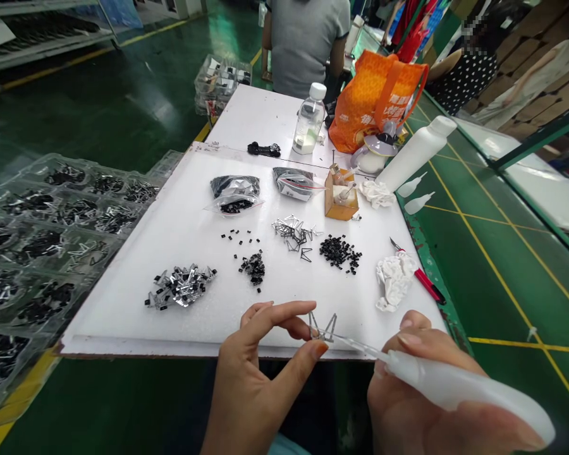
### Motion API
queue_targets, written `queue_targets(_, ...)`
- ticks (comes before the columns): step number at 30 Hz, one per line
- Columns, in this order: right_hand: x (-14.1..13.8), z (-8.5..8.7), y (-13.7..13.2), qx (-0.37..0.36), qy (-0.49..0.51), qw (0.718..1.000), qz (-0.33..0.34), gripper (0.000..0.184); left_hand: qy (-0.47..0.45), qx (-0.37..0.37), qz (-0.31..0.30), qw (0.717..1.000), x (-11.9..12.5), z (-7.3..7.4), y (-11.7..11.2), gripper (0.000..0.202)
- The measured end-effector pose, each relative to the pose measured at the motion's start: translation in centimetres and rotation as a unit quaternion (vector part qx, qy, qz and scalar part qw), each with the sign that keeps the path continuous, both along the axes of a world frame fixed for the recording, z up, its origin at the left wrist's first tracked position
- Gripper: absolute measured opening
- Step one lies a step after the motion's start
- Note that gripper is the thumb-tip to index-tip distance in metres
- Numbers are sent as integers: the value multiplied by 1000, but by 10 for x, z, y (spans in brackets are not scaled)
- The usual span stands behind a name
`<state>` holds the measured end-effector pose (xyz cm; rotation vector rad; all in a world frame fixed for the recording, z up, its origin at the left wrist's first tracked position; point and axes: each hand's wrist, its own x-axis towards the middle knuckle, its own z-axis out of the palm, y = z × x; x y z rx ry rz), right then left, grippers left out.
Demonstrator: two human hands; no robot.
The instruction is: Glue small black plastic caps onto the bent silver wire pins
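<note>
Between thumb and fingers, my left hand [260, 373] pinches a small bent metal wire clip [323, 328] just above the table's front edge. My right hand [422, 385] is wrapped round a white squeeze bottle [469, 382], tilted so its thin nozzle points left. The nozzle tip meets or nearly meets the clip's lower part; I cannot tell which. Beyond the hands lie a pile of loose wire clips [294, 232], a heap of small black pieces [340, 253], a smaller heap of black pieces [255, 268], and a pile of clips with black pieces [183, 284].
Crumpled tissue [394, 281] and a red craft knife [429, 285] lie at the right edge. Farther back stand an orange box [340, 205], a white bottle [420, 151], a clear bottle [308, 123] and an orange bag [377, 95]. Compartment trays [61, 246] fill the left; a person [306, 44] is ahead.
</note>
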<state>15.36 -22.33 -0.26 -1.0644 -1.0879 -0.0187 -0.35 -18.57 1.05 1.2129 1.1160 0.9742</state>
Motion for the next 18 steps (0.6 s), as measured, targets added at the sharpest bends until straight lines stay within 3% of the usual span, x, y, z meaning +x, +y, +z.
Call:
queue_targets(14,4,-10,0,23,-20,1000,3,59,-4,-6,-1,1000,-1,3,1,24)
queue_targets(18,-1,-13,-9,-1,27,999,-44,53,-7,-4,-1,1000,-1,2,1,24)
